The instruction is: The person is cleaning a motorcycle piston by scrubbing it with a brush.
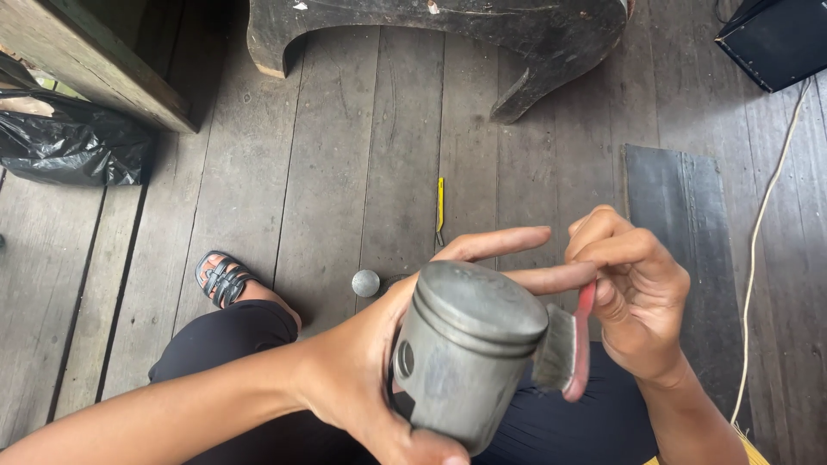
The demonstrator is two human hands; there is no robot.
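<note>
— Weathered grey floorboards run under me, and I'm sitting on them, dark trousers over my knee and a black strappy sandal on my foot. What do you want to know first?

— What are your hands doing?

— My left hand grips a grey metal piston from behind, crown tipped up and toward the right, two fingers stretched out straight past its top. My right hand has its fingers curled and pinched on the red handle of a small brush, whose grey bristles touch the piston's side just below the ring grooves.

— And where is that piston?

— Held up over my lap, low in the middle of my view.

— Anything lying around it?

— A small round metal ball on the floor just behind my wrist, a thin yellow tool farther out. A dark rubber mat lies to the right with a pale cord trailing beside it, a black plastic bag sits far left, and a heavy dark wooden piece stands across the top.

— Does anything block the view?

— The piston hides my left palm.
</note>
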